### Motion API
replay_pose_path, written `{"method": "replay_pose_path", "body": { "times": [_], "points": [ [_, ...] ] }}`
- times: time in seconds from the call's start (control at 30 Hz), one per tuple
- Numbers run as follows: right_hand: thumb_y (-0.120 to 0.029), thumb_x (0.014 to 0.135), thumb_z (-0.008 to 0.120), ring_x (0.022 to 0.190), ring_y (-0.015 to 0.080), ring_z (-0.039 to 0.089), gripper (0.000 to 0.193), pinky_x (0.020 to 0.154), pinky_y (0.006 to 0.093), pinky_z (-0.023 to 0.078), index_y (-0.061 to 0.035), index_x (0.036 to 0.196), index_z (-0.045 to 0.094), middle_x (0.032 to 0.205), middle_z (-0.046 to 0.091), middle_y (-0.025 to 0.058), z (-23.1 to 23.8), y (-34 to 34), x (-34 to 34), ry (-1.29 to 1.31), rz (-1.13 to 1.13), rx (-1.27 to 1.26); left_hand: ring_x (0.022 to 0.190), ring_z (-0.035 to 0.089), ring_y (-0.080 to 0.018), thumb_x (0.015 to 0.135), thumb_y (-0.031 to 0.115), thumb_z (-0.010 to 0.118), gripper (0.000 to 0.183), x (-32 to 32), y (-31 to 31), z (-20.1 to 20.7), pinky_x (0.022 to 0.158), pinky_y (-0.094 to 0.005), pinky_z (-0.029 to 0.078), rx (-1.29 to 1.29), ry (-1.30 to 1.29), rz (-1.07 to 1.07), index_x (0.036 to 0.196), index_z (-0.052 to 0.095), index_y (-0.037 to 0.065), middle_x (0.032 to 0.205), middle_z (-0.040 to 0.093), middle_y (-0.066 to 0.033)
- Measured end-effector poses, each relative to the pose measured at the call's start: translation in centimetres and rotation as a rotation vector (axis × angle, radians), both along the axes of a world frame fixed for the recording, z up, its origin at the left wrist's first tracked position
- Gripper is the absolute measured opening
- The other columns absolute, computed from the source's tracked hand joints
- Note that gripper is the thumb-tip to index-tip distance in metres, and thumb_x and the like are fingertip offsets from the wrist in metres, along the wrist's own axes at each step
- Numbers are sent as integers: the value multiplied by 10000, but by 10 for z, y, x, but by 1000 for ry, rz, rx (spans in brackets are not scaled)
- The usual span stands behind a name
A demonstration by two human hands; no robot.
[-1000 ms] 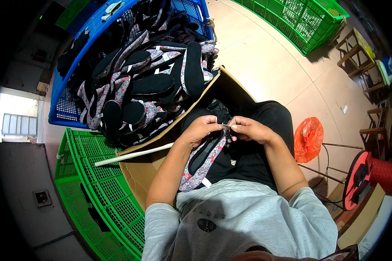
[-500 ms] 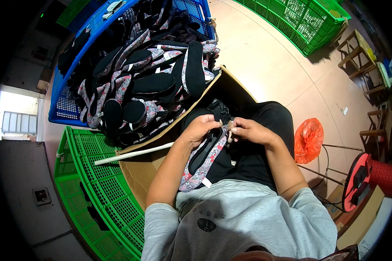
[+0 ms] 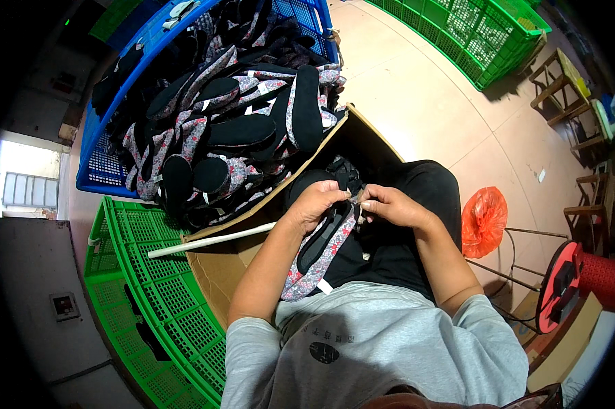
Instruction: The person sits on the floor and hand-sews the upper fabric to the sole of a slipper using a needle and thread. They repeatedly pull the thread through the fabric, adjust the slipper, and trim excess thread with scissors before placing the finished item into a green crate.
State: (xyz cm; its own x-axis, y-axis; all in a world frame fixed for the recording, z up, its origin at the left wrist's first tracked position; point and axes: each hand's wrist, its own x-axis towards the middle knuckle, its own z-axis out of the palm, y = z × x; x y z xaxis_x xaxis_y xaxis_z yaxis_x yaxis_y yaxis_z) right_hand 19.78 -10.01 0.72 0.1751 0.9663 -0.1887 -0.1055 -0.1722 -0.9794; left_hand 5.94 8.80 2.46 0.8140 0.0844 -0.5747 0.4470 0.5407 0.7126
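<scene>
While pinched at its top end, shoe (image 3: 319, 253): lies on lap, just under both hands.
Axis: long, slanting from hands down toward left elbow.
Left hand (image 3: 315, 203): curled shut on shoe's top rim.
Right hand (image 3: 388, 206): fingertips (image 3: 364, 204) pinched at same spot; contents too small to tell.
Nearer: both touching; left covers more.
Beyond: box (image 3: 229, 269), blue crate (image 3: 103, 178) of shoes.

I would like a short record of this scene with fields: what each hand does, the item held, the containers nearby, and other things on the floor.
left hand: grips the top end of a floral shoe upper over the lap
right hand: pinches at the same end, fingertips meeting the left hand
item held: flat, black inside, floral edge, hangs down toward the shirt
blue crate: heaped with similar floral and black pieces
cardboard box: open, between crate and lap
green crate: at the person's left
floor, right side: orange plastic bag, red spool
</scene>
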Motion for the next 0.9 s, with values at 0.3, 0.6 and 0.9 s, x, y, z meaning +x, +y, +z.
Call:
{"method": "replay_pose_path", "body": {
  "times": [0.3,0.6,0.9],
  "points": [
    [-112,983,599,732,88,582,109,690,268,502,-15,932,598,813,606,14,-3,1,0,50,-28,-13,770,644,-127,907,88,647,64,-1,2,-13,729,-256,524,19,-17,0,937,644,31,881,688,-63],
    [-136,995,587,738,93,588,133,696,273,505,-10,952,590,829,609,24,-4,1,0,48,-22,-31,784,643,-149,913,85,644,57,0,2,-9,752,-272,522,-91,13,103,918,641,29,862,681,-75],
    [-161,1002,579,760,108,598,149,716,284,509,-17,963,585,843,614,31,2,1,1,26,1,-88,754,657,-148,910,82,645,73,5,0,-15,718,-274,533,-52,66,34,938,668,19,857,696,-71]
  ]
}}
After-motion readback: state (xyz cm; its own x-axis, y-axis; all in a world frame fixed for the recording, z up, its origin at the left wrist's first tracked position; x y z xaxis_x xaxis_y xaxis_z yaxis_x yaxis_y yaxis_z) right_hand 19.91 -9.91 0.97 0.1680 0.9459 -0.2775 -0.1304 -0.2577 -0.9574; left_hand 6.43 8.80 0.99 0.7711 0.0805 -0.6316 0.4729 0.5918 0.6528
